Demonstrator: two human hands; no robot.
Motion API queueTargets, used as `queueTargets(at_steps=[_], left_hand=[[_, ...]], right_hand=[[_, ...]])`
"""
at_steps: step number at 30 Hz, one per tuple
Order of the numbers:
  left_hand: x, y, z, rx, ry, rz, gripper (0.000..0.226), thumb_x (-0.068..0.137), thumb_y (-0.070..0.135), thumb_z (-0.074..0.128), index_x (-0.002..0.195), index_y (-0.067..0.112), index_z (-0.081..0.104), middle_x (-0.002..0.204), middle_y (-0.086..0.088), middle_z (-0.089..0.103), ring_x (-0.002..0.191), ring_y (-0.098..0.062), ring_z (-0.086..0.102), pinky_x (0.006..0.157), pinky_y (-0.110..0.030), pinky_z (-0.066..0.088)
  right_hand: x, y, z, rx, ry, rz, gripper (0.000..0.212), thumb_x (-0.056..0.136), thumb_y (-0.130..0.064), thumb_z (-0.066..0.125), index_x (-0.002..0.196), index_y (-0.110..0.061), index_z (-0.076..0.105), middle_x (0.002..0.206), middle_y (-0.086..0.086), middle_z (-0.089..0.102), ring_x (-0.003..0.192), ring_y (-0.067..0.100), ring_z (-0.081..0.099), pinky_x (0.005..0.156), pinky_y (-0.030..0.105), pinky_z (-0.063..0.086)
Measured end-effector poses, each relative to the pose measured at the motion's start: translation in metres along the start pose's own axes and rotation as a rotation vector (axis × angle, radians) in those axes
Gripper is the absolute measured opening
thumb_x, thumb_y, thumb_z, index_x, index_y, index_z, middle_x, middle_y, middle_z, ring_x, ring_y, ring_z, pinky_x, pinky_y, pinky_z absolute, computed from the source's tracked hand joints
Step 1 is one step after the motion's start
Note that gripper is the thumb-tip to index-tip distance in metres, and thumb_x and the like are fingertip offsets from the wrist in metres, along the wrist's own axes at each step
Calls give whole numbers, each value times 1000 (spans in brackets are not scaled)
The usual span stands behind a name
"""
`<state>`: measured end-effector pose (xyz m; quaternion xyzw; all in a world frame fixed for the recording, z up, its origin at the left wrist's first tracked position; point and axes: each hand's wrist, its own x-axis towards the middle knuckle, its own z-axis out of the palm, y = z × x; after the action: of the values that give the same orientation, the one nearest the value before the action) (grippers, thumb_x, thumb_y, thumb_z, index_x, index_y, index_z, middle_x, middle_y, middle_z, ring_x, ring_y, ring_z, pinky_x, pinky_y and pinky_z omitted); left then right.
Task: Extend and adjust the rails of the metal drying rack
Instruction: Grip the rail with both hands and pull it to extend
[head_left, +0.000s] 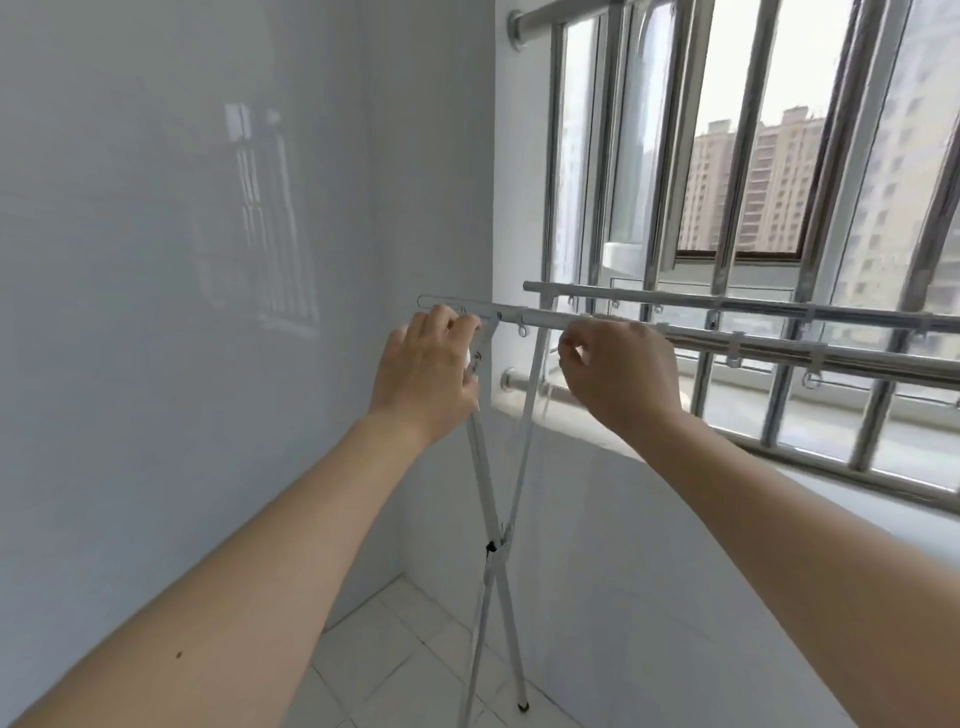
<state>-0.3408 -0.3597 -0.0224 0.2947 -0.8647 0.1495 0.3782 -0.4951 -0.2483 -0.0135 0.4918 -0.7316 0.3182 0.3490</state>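
The metal drying rack (493, 467) stands on crossed legs in the corner beside the barred window (779, 156). The left hand (423, 371) has its fingers wrapped around the rack's end bracket; the right hand (621, 374) pinches a small wire hook under the near rail (779, 351)

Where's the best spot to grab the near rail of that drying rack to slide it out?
Probably the bare stretch of the near rail, between its small hooks, gripped from above: it's a round, level tube, so fingers wrap it easily.
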Motion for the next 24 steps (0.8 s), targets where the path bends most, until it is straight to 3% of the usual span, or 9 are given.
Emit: queueTargets(at_steps=[3, 5, 6, 11, 14, 18, 21, 24], left_hand=[[24, -30, 18, -16, 42, -10, 50, 79, 19, 62, 126, 17, 46, 120, -7, 49, 110, -27, 46, 89, -39, 37], [45, -44, 31, -38, 32, 0, 53, 80, 18, 60, 130, 17, 43, 125, -7, 47, 112, -28, 45, 91, -40, 36], [53, -46, 36, -35, 12, 15, 56, 80, 19, 60, 133, 17, 40, 129, -7, 45, 115, -28, 43, 93, -41, 36], [103, -46, 79, -90, -138, 249, 71, 82, 32, 61, 142, 20, 24, 147, -5, 30, 132, -26, 30, 109, -45, 24], [131, -47, 106, -121, -213, 407, 66, 85, 38, 58, 140, 22, 26, 142, -5, 39, 131, -25, 34, 111, -45, 23], [133, -46, 112, 2, -150, 353, 39, 90, 20, 49, 128, 17, 41, 124, -7, 54, 115, -26, 48, 96, -43, 36], [138, -62, 124, 6, -104, 341, 32, 90, 16, 49, 121, 13, 42, 119, -8, 54, 109, -26, 50, 84, -42, 42], [144, -81, 130, 8, -117, 342, 32, 90, 17, 52, 120, 13, 42, 118, -7, 54, 107, -26, 51, 81, -41, 43]], right_hand=[[25, -10, 20, -76, 72, -89, 19, 82, -16, 60, 98, -18, 69, 103, -1, 68, 104, 24, 56, 70, 30, 39], [41, -9, 28, -240, -62, -69, 37, 79, -16, 62, 116, -19, 62, 117, 1, 65, 114, 28, 52, 93, 37, 39], [45, -6, 29, -305, -132, -29, 41, 79, -17, 62, 120, -20, 58, 117, 3, 65, 113, 29, 53, 97, 38, 38], [55, 12, 28, -470, -226, 230, 22, 82, -27, 58, 100, -21, 67, 90, 6, 72, 90, 31, 66, 75, 34, 40], [57, 29, 22, -592, -323, 425, 30, 80, -48, 63, 90, -20, 65, 87, 4, 70, 87, 28, 64, 67, 29, 37], [60, 34, 25, -582, -367, 446, 48, 80, -61, 61, 61, -18, 50, 75, 2, 62, 81, 27, 62, 63, 28, 37], [64, 22, 42, -626, -306, 437, 47, 81, -62, 58, 64, -19, 53, 70, 0, 60, 74, 25, 57, 62, 28, 35], [72, 10, 57, -656, -270, 410, 44, 81, -62, 58, 71, -20, 61, 73, 1, 66, 72, 25, 59, 62, 27, 34]])
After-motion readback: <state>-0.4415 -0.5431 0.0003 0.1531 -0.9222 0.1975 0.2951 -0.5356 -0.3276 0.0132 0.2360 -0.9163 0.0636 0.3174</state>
